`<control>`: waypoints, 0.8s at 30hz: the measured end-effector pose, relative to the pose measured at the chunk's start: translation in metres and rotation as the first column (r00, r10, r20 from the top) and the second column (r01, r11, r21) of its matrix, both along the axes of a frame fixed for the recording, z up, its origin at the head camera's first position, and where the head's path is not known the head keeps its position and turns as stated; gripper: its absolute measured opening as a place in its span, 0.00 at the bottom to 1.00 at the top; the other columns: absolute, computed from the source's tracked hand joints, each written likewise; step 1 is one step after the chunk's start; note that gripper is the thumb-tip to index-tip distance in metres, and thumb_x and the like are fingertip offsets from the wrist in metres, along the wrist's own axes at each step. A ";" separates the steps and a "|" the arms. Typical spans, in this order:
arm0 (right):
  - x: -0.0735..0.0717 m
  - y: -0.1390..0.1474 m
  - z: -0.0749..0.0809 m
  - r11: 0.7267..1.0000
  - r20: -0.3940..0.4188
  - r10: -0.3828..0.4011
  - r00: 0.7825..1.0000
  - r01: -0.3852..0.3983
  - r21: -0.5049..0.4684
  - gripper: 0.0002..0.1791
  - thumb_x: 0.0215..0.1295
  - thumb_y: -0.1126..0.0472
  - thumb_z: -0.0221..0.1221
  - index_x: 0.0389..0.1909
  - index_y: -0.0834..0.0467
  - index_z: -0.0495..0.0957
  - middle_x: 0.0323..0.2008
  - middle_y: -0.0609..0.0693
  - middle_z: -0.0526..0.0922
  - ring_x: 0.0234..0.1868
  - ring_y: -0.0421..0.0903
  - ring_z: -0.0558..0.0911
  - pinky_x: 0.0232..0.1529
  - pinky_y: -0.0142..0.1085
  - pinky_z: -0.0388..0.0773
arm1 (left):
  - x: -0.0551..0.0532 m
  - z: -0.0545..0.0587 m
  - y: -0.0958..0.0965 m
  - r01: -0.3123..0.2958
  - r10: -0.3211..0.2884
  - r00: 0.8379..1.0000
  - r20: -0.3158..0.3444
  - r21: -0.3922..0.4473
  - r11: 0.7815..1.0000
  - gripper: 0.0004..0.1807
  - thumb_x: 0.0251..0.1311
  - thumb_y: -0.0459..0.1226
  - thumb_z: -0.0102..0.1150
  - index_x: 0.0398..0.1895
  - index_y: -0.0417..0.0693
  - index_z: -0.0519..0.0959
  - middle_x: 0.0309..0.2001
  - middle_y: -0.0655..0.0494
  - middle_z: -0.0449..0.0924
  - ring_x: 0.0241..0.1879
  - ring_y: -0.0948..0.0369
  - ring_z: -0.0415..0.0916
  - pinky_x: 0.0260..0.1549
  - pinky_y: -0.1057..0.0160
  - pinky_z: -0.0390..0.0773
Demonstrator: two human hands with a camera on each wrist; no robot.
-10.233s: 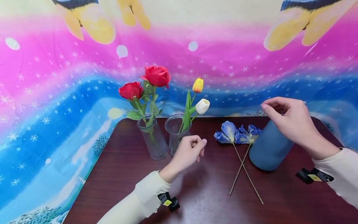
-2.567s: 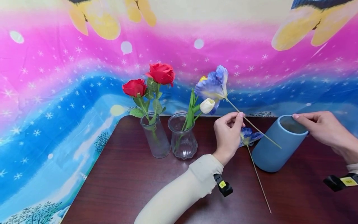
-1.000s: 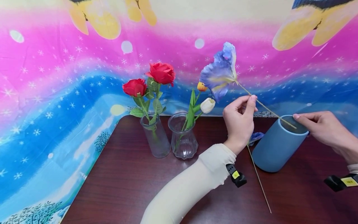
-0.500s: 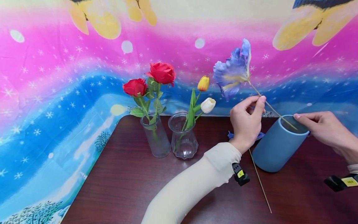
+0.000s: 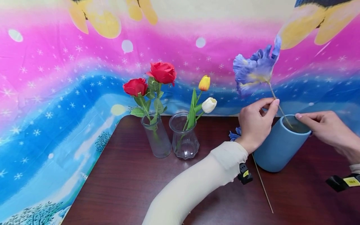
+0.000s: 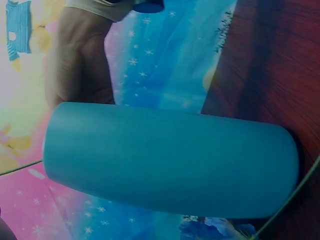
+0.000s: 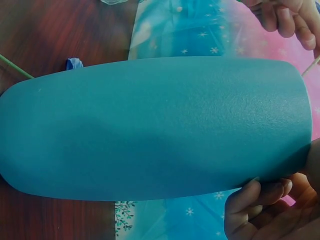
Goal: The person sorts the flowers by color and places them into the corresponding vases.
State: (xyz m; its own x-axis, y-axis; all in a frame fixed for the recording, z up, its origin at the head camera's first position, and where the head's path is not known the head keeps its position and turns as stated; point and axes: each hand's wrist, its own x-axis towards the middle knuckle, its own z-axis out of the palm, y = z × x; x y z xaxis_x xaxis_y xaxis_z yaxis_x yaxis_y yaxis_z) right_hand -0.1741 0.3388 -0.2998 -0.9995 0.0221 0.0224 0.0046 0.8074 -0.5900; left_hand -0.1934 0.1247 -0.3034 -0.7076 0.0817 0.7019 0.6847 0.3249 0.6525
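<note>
My left hand (image 5: pixel 256 123) pinches the stem of a blue-purple artificial iris (image 5: pixel 254 70) between thumb and fingers. The bloom leans up and left, and the stem's lower end reaches inside the mouth of a matte blue vase (image 5: pixel 277 150). At the vase's right side, my right hand (image 5: pixel 330 129) holds the rim, thumb on top; the right wrist view shows its curled fingers (image 7: pixel 245 200) against the outer wall. A second iris (image 5: pixel 234 134) lies on the table, its bloom partly hidden behind my left hand and its bare stem (image 5: pixel 262 184) pointing toward me.
Two red roses (image 5: pixel 161 73) stand in a frosted glass vase (image 5: pixel 158 143) on the left. Beside it, a clear glass vase (image 5: pixel 185 145) holds a yellow tulip (image 5: pixel 204 83) and a white tulip (image 5: pixel 209 105). A patterned cloth (image 5: pixel 92 62) hangs behind the dark wooden table (image 5: pixel 121 187).
An iris was picked up from the table by my left hand, then carried right until its stem entered the blue vase, tilting more upright. My right hand came down onto the rim and stayed.
</note>
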 end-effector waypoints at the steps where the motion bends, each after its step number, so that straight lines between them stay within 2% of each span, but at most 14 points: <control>1: 0.000 0.000 0.000 1.000 0.005 0.002 1.000 -0.002 0.001 0.36 0.81 0.44 0.41 0.66 0.75 0.68 0.16 0.48 0.61 0.21 0.49 0.60 0.25 0.37 0.61 | 0.000 -0.001 0.000 0.004 -0.004 1.000 0.003 -0.021 1.000 0.13 0.75 0.44 0.54 0.49 0.52 0.87 0.31 0.63 0.87 0.27 0.81 0.71 0.29 0.86 0.67; 7: 0.000 0.000 -0.002 1.000 0.008 0.000 1.000 0.000 0.001 0.38 0.81 0.43 0.39 0.67 0.75 0.66 0.14 0.46 0.57 0.17 0.50 0.58 0.24 0.40 0.58 | 0.001 -0.007 0.004 0.027 -0.025 1.000 0.010 -0.163 0.986 0.15 0.76 0.47 0.51 0.52 0.56 0.86 0.35 0.66 0.87 0.29 0.81 0.72 0.29 0.86 0.65; 12: 0.000 0.001 -0.003 1.000 0.009 0.011 1.000 -0.011 0.001 0.38 0.82 0.43 0.38 0.68 0.76 0.65 0.13 0.46 0.56 0.15 0.50 0.57 0.22 0.43 0.57 | 0.003 -0.011 0.009 0.011 0.001 0.999 0.043 -0.270 0.963 0.15 0.76 0.49 0.49 0.53 0.62 0.85 0.38 0.71 0.87 0.31 0.83 0.72 0.30 0.86 0.65; 18: 0.002 0.000 -0.002 1.000 0.010 0.016 1.000 -0.016 -0.001 0.38 0.82 0.43 0.38 0.67 0.76 0.66 0.12 0.44 0.55 0.14 0.49 0.57 0.21 0.43 0.57 | 0.004 -0.014 0.014 -0.010 0.036 0.997 0.071 -0.335 0.942 0.15 0.76 0.51 0.50 0.54 0.66 0.85 0.37 0.75 0.86 0.31 0.84 0.72 0.30 0.86 0.64; 21: 0.002 0.000 -0.002 1.000 0.008 0.021 1.000 -0.021 -0.003 0.37 0.82 0.44 0.38 0.67 0.76 0.67 0.12 0.44 0.56 0.14 0.48 0.57 0.19 0.43 0.58 | 0.004 -0.014 0.017 0.002 0.034 0.996 0.088 -0.370 0.929 0.15 0.75 0.52 0.50 0.54 0.68 0.85 0.38 0.77 0.86 0.31 0.85 0.72 0.30 0.86 0.64; 24: 0.003 0.001 -0.001 1.000 0.005 0.027 1.000 -0.027 0.000 0.37 0.82 0.44 0.37 0.67 0.75 0.67 0.12 0.44 0.56 0.14 0.49 0.57 0.19 0.44 0.59 | 0.005 -0.013 0.019 0.026 0.022 0.994 0.108 -0.422 0.906 0.15 0.76 0.53 0.49 0.53 0.70 0.85 0.37 0.78 0.86 0.30 0.86 0.70 0.29 0.85 0.64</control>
State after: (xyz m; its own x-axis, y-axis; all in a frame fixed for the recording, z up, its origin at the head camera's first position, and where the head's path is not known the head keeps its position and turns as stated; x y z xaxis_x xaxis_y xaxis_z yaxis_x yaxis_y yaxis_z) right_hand -0.1713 0.3399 -0.3012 -0.9998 -0.0046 0.0179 -0.0142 0.8075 -0.5897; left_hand -0.1888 0.1436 -0.3160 -0.7765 0.3548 0.5207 0.6189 0.5849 0.5244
